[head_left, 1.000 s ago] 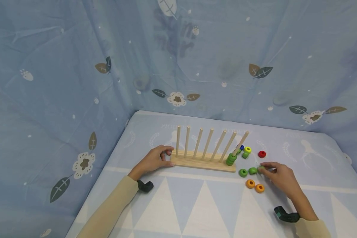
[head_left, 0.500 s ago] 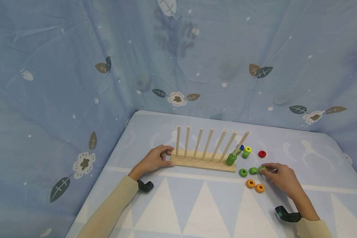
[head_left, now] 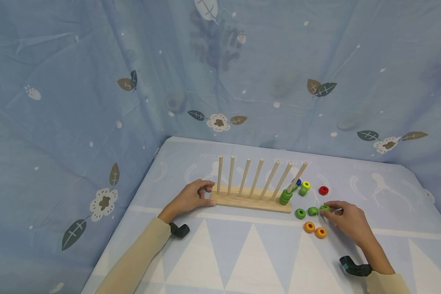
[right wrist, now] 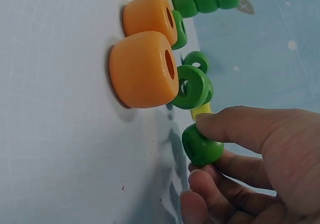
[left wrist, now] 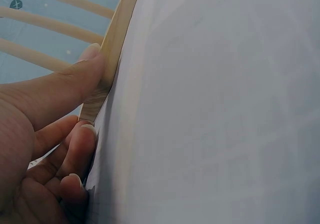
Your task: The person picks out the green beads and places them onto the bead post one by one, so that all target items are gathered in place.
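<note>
My left hand [head_left: 189,197] grips the left end of a wooden peg rack [head_left: 250,203], thumb on the near edge and fingers behind; the left wrist view shows the thumb on the rack's base [left wrist: 117,39]. Several upright pegs stand on it, and the rightmost carries a stack of green beads [head_left: 285,197]. To the right, my right hand [head_left: 347,218] pinches a green bead [right wrist: 202,145] between thumb and fingers, close over the table. Beside it lies another green bead [head_left: 313,211] on its side, with a further green bead [head_left: 300,213] nearer the rack.
Two orange beads [head_left: 315,230] lie in front of the green ones. Behind are a yellow bead [head_left: 306,185], a blue bead [head_left: 298,181] and a red bead [head_left: 324,190], with green beads among them. Patterned cloth walls [head_left: 279,61] rise behind and left of the table.
The pinched green bead has shifted slightly right with my right hand and shows more between the fingertips. My left hand and the rack have stayed put.
</note>
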Available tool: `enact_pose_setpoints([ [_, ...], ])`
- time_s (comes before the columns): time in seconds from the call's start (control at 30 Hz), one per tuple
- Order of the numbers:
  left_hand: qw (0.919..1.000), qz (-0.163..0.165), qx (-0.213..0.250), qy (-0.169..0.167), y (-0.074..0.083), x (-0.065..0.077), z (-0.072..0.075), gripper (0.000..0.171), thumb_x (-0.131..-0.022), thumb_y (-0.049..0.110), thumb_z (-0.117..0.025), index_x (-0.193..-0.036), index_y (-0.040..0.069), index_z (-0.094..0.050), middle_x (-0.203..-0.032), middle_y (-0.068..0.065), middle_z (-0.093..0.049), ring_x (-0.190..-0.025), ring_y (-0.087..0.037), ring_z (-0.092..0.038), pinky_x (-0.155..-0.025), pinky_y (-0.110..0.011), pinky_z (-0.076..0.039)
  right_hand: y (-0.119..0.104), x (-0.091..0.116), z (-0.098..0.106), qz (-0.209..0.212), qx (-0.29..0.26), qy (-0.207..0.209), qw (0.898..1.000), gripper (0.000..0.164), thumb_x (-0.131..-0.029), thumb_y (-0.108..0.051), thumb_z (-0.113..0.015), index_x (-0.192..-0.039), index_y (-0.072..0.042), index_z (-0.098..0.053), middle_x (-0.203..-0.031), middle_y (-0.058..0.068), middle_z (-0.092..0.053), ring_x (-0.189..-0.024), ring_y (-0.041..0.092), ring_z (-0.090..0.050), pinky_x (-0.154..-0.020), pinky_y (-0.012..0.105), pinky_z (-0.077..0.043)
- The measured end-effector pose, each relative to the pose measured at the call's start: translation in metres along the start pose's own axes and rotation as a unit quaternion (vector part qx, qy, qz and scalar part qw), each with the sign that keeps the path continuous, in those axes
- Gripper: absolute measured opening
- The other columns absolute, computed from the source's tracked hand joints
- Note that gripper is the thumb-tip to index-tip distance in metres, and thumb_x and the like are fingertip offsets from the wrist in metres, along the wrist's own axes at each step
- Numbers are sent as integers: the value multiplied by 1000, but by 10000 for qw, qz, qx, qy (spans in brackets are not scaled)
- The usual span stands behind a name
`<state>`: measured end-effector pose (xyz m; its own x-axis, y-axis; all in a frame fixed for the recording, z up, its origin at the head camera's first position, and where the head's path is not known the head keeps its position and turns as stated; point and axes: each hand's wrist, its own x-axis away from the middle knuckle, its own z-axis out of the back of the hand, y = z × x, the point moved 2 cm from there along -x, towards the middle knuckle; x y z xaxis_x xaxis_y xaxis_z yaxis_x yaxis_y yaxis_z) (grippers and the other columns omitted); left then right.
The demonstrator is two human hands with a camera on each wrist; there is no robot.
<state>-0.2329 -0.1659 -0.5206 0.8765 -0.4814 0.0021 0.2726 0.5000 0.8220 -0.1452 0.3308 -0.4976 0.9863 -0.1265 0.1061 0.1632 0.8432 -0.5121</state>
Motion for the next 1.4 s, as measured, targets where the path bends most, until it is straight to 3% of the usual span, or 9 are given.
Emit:
enact_pose_setpoints([
  [0.37,10000,-82,40,0,1,0,0,71,-84,29,-89,-144,6,-58,-114,-6,-62,-80,-17,-57,-77,-32,-49,-1,2,4,166,-97,289,9994,45,-92,-26,-78,-124,4,-68,-111,23,-66,-80,25,-57,-59,30,-47],
  [0.67,10000,-62,48,27,0,0,0,70,-84,28,-89,-143,9,-59,-115,-5,-62,-80,-17,-57,-77,-31,-49,-4,3,8,209,-183,351,9990,45,-94,-26,-77,-125,4,-67,-109,22,-66,-76,23,-56,-53,28,-46],
  [1.4,10000,-8,37,37,3,0,-1,68,-84,27,-89,-143,10,-59,-114,-5,-61,-81,-17,-57,-77,-32,-49,-11,7,11,281,-315,617,9972,46,-95,-29,-77,-127,2,-66,-112,21,-67,-81,25,-61,-54,28,-47],
])
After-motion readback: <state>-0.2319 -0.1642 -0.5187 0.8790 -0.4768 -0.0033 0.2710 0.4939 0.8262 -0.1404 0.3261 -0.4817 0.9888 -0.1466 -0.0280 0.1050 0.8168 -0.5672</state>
